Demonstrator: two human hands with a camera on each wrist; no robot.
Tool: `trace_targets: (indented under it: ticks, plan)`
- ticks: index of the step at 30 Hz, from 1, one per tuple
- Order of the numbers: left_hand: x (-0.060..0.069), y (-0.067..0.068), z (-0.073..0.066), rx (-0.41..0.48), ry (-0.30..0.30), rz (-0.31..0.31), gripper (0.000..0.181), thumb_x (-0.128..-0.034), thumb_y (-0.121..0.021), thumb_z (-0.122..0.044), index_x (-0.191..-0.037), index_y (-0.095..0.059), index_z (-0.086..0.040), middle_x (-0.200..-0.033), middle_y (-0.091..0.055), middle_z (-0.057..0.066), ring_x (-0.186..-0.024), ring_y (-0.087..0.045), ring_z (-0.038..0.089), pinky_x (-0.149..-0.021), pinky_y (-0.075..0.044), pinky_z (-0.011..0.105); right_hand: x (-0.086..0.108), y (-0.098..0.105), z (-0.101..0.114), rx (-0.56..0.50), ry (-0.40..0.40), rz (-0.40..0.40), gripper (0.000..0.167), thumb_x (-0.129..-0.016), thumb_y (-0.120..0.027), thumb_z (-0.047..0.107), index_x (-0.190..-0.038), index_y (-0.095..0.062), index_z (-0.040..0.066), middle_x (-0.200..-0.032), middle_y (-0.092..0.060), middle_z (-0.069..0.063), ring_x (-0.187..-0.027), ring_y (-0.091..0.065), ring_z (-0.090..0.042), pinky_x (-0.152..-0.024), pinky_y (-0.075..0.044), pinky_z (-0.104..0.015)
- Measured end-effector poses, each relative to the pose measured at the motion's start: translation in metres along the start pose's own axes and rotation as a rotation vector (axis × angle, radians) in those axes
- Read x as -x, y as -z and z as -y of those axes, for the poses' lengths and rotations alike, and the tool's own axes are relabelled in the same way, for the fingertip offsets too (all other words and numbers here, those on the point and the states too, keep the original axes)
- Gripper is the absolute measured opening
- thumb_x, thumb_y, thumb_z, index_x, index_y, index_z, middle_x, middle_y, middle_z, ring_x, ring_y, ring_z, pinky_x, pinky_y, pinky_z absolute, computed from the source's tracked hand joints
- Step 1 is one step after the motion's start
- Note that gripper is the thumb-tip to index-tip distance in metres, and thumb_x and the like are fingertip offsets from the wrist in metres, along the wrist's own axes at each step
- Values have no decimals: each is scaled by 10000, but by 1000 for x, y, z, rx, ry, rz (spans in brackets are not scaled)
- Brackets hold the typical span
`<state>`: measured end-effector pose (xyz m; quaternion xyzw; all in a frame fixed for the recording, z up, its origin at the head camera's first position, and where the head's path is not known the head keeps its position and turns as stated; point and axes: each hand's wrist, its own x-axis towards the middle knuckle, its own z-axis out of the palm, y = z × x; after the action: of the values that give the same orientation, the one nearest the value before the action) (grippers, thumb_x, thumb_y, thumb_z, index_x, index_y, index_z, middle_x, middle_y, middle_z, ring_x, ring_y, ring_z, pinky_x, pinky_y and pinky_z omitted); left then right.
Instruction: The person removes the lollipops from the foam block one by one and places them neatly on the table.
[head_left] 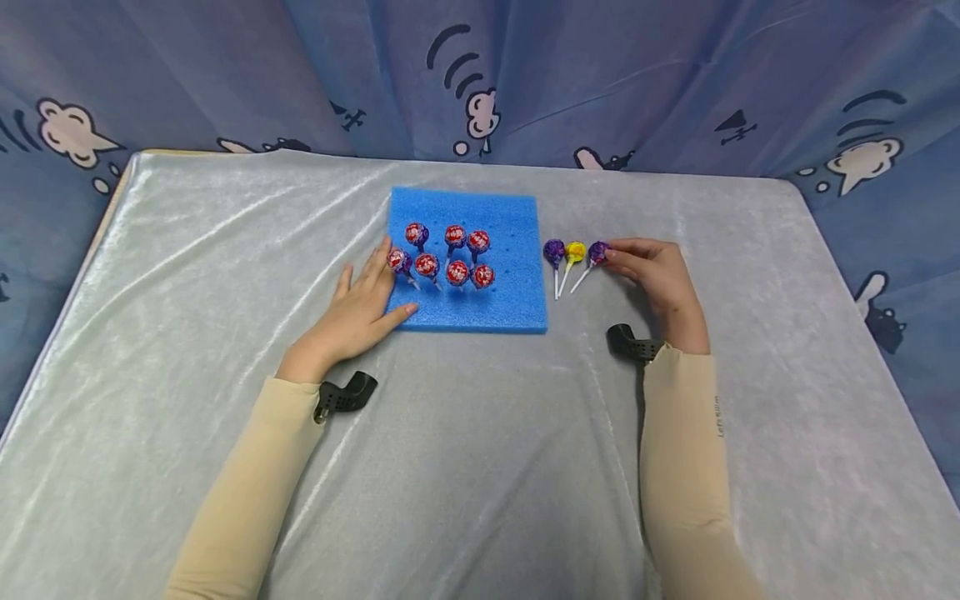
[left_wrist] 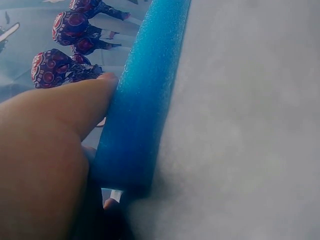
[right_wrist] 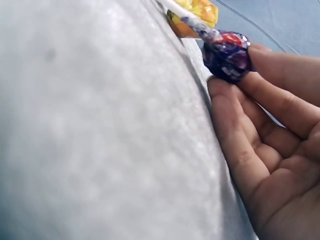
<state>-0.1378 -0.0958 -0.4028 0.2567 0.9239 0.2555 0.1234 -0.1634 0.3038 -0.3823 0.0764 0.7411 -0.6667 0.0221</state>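
Note:
A blue foam block [head_left: 517,304] lies on the table with several red-and-purple wrapped lollipops [head_left: 457,272] standing upright in its left and middle part. My left hand [head_left: 356,312] rests at the block's left edge, fingers spread and thumb over the front corner; in the left wrist view the thumb [left_wrist: 75,102] lies against the foam. Right of the block, my right hand [head_left: 656,275] pinches the head of a purple lollipop [right_wrist: 227,57] between its fingertips. Its white stick points toward the front left. Beside it lie a yellow lollipop [head_left: 575,252] and another purple lollipop [head_left: 554,251].
A pale grey velvety cloth [head_left: 480,467] covers the table. Behind it hangs a blue printed curtain [head_left: 645,75]. Black wrist mounts [head_left: 348,393] sit at both cuffs. Small holes dot the right part of the foam.

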Motion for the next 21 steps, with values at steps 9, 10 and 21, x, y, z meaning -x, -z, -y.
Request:
trace_targets:
  ticks: [9,10,21]
  plan:
    - [0,0,0,-4,7,6,751,-997,-374,-440,-1461,-140,102,-1548,199,108,-1428,102,251,-1099,138,497,1,0,-1,287,19,3,286,-878,-654,51,-1120,-647,-100,-860,-665,132,-810,-597,-17,-701,-491,-149]
    - [0,0,0,-4,7,6,750,-997,-375,-440,-1460,-140,102,-1548,199,109,-1428,100,252,-1099,138,497,0,0,-1,290,22,3,302,-876,-655,48,-1130,-635,-114,-854,-665,136,-808,-595,-18,-698,-488,-147]
    - [0,0,0,-1,10,7,756,-998,-367,-448,-1468,-120,90,-1544,216,94,-1428,97,253,-1099,142,491,2,1,0,379,-9,-33,365,-860,-696,116,-1159,-629,-81,-892,-651,116,-834,-590,-38,-718,-482,-161]
